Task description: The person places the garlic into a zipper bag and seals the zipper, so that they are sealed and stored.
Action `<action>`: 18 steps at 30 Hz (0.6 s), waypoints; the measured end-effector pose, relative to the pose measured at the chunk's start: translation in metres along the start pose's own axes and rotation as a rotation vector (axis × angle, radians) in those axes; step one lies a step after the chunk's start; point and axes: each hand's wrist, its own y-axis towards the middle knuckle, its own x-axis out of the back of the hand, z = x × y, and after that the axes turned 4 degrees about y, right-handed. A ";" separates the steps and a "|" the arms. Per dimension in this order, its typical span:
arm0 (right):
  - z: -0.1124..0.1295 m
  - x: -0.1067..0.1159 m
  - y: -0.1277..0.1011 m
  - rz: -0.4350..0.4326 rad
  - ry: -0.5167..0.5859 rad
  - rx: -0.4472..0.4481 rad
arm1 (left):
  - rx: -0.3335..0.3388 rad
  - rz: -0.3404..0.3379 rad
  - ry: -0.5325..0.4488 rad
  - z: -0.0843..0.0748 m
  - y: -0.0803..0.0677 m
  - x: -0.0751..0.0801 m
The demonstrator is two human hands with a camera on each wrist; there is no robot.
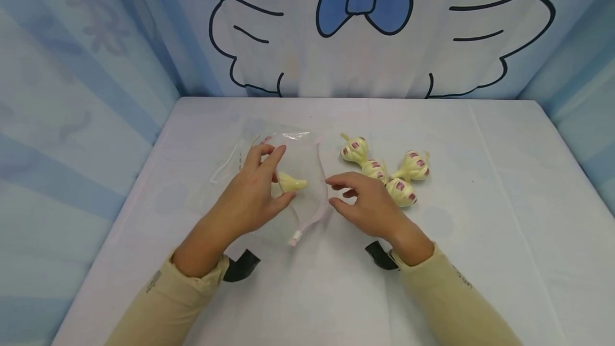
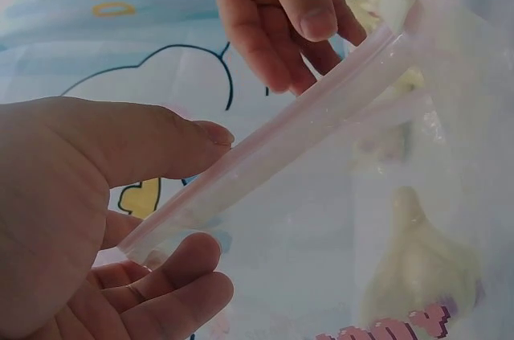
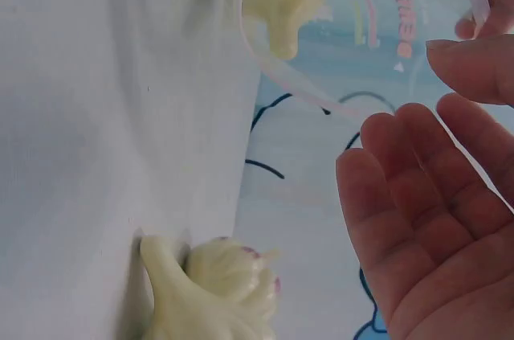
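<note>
A clear zip bag (image 1: 307, 159) with a pink zipper strip (image 2: 305, 127) lies on the white table (image 1: 480, 186). One pale garlic bulb (image 1: 292, 183) sits inside it, also seen through the plastic in the left wrist view (image 2: 418, 264). My left hand (image 1: 274, 178) pinches the bag's mouth, thumb above the strip and fingers below (image 2: 213, 191). My right hand (image 1: 336, 191) hovers at the bag's open edge with relaxed fingers and holds nothing (image 3: 426, 195). Several more garlic bulbs (image 1: 379, 167) lie just right of it.
Blue striped cloth walls (image 1: 72, 95) close in the left and right sides, and a cartoon backdrop with a blue bow (image 1: 365, 7) stands at the back. One loose garlic bulb (image 3: 209, 284) lies near my right wrist.
</note>
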 end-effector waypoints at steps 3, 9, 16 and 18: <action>-0.005 0.008 -0.001 0.006 -0.007 -0.002 | 0.005 0.006 0.005 0.000 0.000 0.000; -0.013 0.023 -0.002 0.037 -0.036 -0.009 | 0.002 0.011 -0.001 -0.001 0.002 -0.001; -0.017 0.039 0.000 0.034 -0.085 -0.082 | -0.017 -0.002 -0.009 0.001 0.001 -0.001; -0.018 0.042 0.000 0.030 -0.109 -0.102 | -0.025 -0.006 -0.012 0.001 0.001 -0.001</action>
